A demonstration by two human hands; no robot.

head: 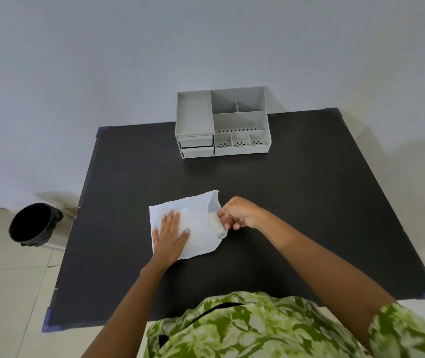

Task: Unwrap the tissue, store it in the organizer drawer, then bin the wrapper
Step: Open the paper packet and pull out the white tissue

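Observation:
A white tissue (198, 223) lies spread flat on the dark table (296, 208), near its middle. My left hand (170, 235) rests flat on the tissue's left half, fingers apart. My right hand (240, 213) pinches the tissue's right edge, which is folded or rolled up there. I cannot make out a separate wrapper. The grey organizer (221, 122) stands at the table's far edge; its two small drawers (197, 147) at the lower left are closed. A black-lined bin (34, 224) stands on the floor to the left of the table.
A pale wall rises right behind the organizer. The table's corners carry blue tape. The floor to the left is light tile. My green patterned top fills the bottom of the view.

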